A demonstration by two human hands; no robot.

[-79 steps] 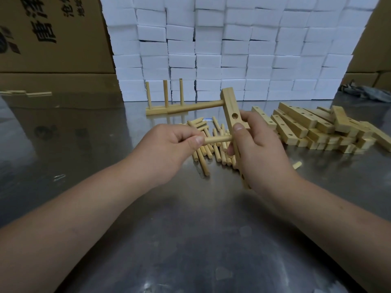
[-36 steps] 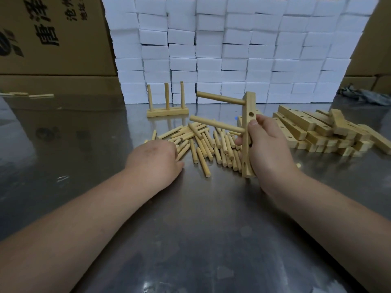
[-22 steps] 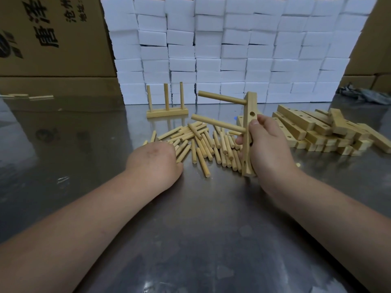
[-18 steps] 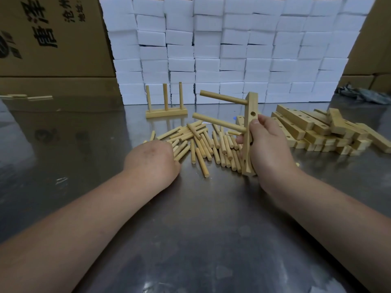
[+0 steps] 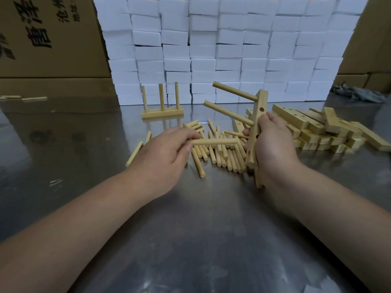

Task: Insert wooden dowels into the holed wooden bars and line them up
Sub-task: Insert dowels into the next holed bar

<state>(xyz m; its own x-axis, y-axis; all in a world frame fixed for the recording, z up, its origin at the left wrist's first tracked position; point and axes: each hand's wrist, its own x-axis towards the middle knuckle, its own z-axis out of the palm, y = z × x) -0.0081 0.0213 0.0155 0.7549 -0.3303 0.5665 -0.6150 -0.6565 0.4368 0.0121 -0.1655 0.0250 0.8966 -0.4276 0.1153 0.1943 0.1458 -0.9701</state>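
My right hand (image 5: pixel 271 148) grips a holed wooden bar (image 5: pixel 258 115) held nearly upright, its lower end close to the table. Two dowels (image 5: pixel 231 112) stick out of the bar to the left. My left hand (image 5: pixel 164 154) pinches a loose dowel (image 5: pixel 213 141) held level, its right end pointing at the bar and a little short of it. Under both hands lies a pile of loose dowels (image 5: pixel 220 153). A finished bar with three upright dowels (image 5: pixel 162 109) stands farther back.
A heap of holed bars (image 5: pixel 317 130) lies at the right on the shiny metal table (image 5: pixel 190 240). A wall of white blocks (image 5: pixel 222 49) closes the back, with cardboard boxes (image 5: pixel 46 39) at both sides. Dark cloth (image 5: pixel 357 94) lies far right.
My left hand went down into the dowel pile, took one dowel and has lifted it toward the bar. The right hand kept holding the bar with two dowels in it.
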